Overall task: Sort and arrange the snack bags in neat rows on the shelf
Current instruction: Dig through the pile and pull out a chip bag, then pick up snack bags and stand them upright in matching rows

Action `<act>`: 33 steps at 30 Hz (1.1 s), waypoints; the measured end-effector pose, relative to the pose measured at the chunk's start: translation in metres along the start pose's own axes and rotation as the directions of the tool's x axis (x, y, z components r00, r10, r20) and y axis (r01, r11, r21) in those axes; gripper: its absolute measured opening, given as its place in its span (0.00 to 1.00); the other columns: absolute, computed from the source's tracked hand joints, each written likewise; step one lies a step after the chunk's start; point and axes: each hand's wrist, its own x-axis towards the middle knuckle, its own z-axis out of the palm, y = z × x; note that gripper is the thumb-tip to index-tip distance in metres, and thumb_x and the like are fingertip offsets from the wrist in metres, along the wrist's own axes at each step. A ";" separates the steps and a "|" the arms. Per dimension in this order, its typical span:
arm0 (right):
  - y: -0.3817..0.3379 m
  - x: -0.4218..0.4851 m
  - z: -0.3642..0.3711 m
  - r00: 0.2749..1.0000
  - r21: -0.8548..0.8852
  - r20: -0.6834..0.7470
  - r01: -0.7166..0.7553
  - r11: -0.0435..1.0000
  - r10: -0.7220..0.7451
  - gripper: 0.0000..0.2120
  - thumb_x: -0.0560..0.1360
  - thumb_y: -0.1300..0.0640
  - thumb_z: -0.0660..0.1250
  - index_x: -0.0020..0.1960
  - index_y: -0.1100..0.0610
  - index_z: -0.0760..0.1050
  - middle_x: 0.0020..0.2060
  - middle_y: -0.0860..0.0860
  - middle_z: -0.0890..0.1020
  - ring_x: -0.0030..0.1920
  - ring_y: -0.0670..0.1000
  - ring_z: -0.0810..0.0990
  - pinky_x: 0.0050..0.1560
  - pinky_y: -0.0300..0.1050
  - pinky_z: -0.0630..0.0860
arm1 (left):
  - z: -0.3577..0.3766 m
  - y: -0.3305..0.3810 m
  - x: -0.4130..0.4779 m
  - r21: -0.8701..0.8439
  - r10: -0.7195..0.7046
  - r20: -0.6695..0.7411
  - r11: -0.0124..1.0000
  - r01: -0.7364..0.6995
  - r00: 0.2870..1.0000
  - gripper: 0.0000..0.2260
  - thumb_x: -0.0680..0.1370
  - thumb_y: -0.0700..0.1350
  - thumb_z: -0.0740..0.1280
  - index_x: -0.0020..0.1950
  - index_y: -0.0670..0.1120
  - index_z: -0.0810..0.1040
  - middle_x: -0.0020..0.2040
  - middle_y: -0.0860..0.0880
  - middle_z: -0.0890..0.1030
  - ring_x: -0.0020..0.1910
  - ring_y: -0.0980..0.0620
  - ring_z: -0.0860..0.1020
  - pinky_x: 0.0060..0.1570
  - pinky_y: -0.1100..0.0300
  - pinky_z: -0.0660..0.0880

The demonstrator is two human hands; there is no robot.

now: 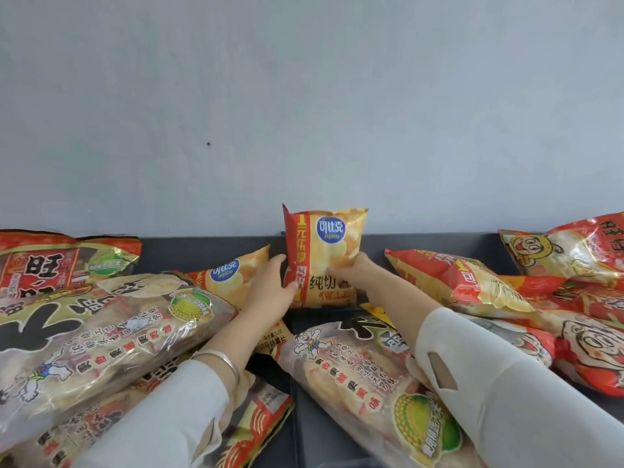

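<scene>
Premises: apparently a shop or stockroom. Evidence: a dark grey shelf [371,244] with a low raised back edge, set against a plain pale wall [304,96], bearing many sealed, factory-printed snack packs in repeated kinds: large rice-cracker bags [101,332] near left and near centre, small crisp bags [456,278] mid-shelf, red bags [574,251] far right. Stock lies heaped and overlapping.

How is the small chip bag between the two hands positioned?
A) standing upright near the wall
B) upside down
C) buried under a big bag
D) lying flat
A: the small chip bag stands upright on the shelf by the wall, logo right way up, the left hand and right hand gripping its sides.
</scene>
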 end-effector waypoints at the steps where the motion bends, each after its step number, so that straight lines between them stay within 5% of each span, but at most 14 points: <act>1: 0.006 0.001 -0.001 1.000 -0.023 0.008 -0.003 1.000 0.003 0.36 0.73 0.53 0.72 0.74 0.58 0.57 0.67 0.55 0.71 0.67 0.57 0.71 0.63 0.54 0.71 | 0.006 0.002 0.001 -0.005 0.016 0.038 1.000 -0.015 0.999 0.26 0.78 0.43 0.64 0.74 0.47 0.58 0.69 0.46 0.70 0.66 0.45 0.71 0.60 0.56 0.69; 6: 0.014 0.000 -0.012 0.999 -0.193 0.040 0.021 0.981 -0.014 0.34 0.77 0.52 0.67 0.75 0.60 0.53 0.66 0.57 0.73 0.63 0.57 0.75 0.57 0.51 0.78 | 0.025 -0.005 0.011 -0.031 -0.058 0.085 0.998 0.061 0.995 0.26 0.79 0.49 0.61 0.75 0.50 0.55 0.65 0.47 0.74 0.61 0.44 0.75 0.54 0.55 0.72; 13: 0.008 -0.008 -0.028 0.997 -0.390 0.075 0.041 0.920 -0.013 0.17 0.82 0.53 0.58 0.63 0.64 0.71 0.51 0.59 0.83 0.48 0.56 0.84 0.48 0.46 0.81 | 0.028 -0.004 0.021 0.131 -0.038 0.043 0.991 0.032 0.998 0.17 0.81 0.55 0.55 0.65 0.49 0.69 0.58 0.48 0.79 0.55 0.46 0.78 0.55 0.48 0.76; 18: 0.007 -0.009 -0.019 0.996 -0.520 0.060 0.083 0.850 -0.060 0.14 0.82 0.52 0.56 0.57 0.61 0.72 0.44 0.54 0.81 0.39 0.52 0.82 0.33 0.38 0.77 | 0.027 -0.004 0.024 0.238 -0.100 0.076 0.968 0.079 0.992 0.18 0.81 0.55 0.52 0.68 0.49 0.66 0.59 0.45 0.78 0.56 0.43 0.77 0.55 0.49 0.76; 21: 0.009 -0.010 -0.019 0.992 -0.624 0.045 0.120 0.772 -0.118 0.13 0.81 0.50 0.57 0.52 0.60 0.73 0.41 0.52 0.80 0.37 0.52 0.80 0.38 0.42 0.78 | 0.021 0.000 0.024 0.131 -0.145 0.153 0.983 0.126 0.977 0.19 0.81 0.53 0.54 0.70 0.48 0.65 0.61 0.45 0.77 0.59 0.43 0.76 0.55 0.49 0.76; 25: 0.007 -0.021 -0.027 0.973 -0.738 0.016 0.167 0.653 -0.231 0.15 0.79 0.45 0.59 0.47 0.57 0.74 0.33 0.49 0.75 0.35 0.50 0.76 0.34 0.43 0.72 | 0.011 0.004 0.015 0.163 -0.133 0.119 0.980 0.112 0.984 0.16 0.81 0.54 0.55 0.59 0.44 0.71 0.54 0.46 0.79 0.51 0.46 0.78 0.44 0.55 0.73; 29: 0.003 -0.038 -0.041 0.967 -0.730 0.083 0.224 0.646 -0.242 0.17 0.78 0.45 0.62 0.54 0.58 0.78 0.41 0.50 0.81 0.43 0.51 0.79 0.42 0.45 0.77 | -0.004 0.015 -0.005 0.369 -0.049 0.021 0.928 0.038 0.999 0.15 0.81 0.55 0.54 0.46 0.46 0.72 0.42 0.49 0.76 0.40 0.50 0.75 0.37 0.57 0.70; 33: 0.007 -0.057 -0.061 0.961 -0.735 0.114 0.252 0.629 -0.252 0.18 0.78 0.47 0.63 0.60 0.58 0.77 0.55 0.53 0.81 0.53 0.53 0.79 0.54 0.47 0.77 | -0.004 0.037 -0.030 0.407 0.044 0.056 0.911 -0.063 0.998 0.11 0.80 0.54 0.57 0.48 0.48 0.74 0.45 0.51 0.78 0.42 0.53 0.76 0.39 0.56 0.76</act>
